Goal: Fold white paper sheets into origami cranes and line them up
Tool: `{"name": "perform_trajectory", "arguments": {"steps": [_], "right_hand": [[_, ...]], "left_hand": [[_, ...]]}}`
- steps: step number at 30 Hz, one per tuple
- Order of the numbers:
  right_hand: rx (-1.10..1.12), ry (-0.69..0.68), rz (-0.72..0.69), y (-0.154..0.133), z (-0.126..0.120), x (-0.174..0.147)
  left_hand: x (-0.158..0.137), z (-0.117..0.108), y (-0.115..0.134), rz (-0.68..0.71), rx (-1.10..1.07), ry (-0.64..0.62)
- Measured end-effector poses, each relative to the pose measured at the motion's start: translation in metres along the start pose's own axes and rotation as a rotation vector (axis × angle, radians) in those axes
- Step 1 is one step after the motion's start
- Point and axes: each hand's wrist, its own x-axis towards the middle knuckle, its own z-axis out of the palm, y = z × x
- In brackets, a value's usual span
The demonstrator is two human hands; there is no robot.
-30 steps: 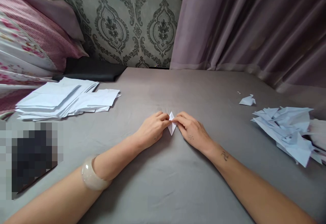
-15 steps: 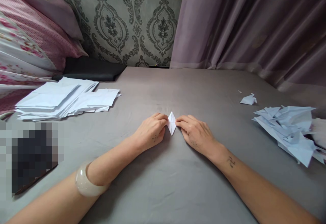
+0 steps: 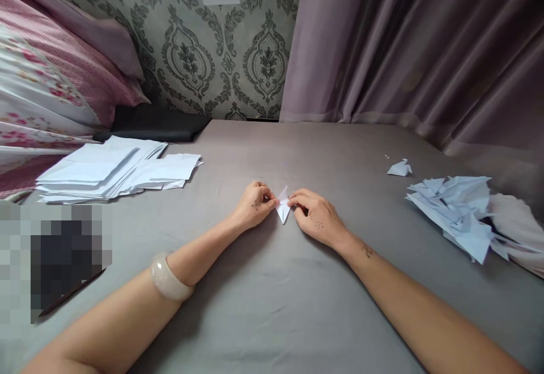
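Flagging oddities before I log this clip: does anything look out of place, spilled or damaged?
A blocky, pixelated patch at the left hides a dark thing, unlike the clear picture around it. A tiny pale scrap lies loose near the paper bird. Nothing looks spilled.

On the gray cloth (image 3: 272, 317) lie white sheets (image 3: 91, 164), a paper bird (image 3: 398, 168) and folded papers (image 3: 461, 207).

The left hand (image 3: 254, 206) and right hand (image 3: 321, 219) hold a small folded paper (image 3: 283, 213) between them; over there, a paper stack (image 3: 91, 164) lies left, folded pieces (image 3: 461, 207) right.
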Motion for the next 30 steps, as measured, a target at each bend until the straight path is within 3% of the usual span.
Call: {"name": "perform_trajectory", "arguments": {"steps": [4,7,13,19,24,30], "right_hand": [[0.280,0.066,0.193,0.003,-0.002,0.006],[0.515,0.008,0.269,0.001,-0.010,0.011],[0.654,-0.139,0.309,-0.010,-0.021,0.014],[0.782,-0.147,0.323,-0.013,-0.019,0.014],[0.963,-0.076,0.365,-0.019,-0.017,0.014],[1.146,0.013,0.401,-0.022,-0.013,0.012]], "left_hand": [[-0.004,-0.003,0.000,0.098,-0.143,-0.025],[-0.008,-0.006,0.006,0.153,-0.239,-0.061],[-0.009,-0.003,0.013,0.196,-0.449,-0.078],[-0.008,-0.002,0.018,0.226,-0.681,-0.023],[-0.009,-0.008,0.021,0.161,-0.566,0.105],[-0.011,-0.007,0.024,0.092,-0.658,-0.067]]}}
